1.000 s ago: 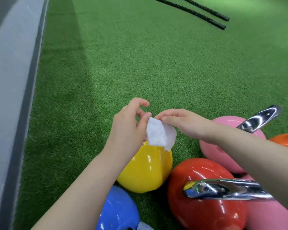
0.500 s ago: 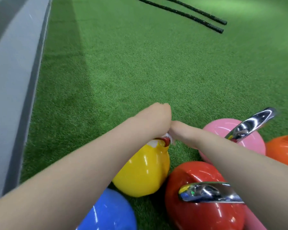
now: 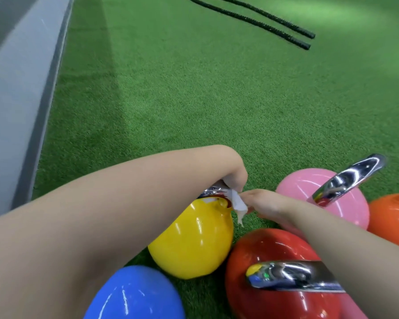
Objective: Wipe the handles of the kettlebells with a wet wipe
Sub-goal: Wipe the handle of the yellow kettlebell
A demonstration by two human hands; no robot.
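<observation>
The left hand [image 3: 234,173] is curling down over the yellow kettlebell [image 3: 191,240] handle [image 3: 213,191], its fingers hidden, grip uncertain; the right hand [image 3: 268,206] is pinching the wet wipe [image 3: 308,204] beside it, mid-turf. The wipe, hanging loose, risks slipping off the slick chrome

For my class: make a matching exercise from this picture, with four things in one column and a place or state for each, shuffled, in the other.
Things:
1. wet wipe
2. yellow kettlebell
3. blue kettlebell
4. black ropes

Places or states:
A. bottom edge, nearest the camera
B. far away on the turf
C. between both hands
D. its handle under the left hand

Pairs: 1-C, 2-D, 3-A, 4-B
</observation>
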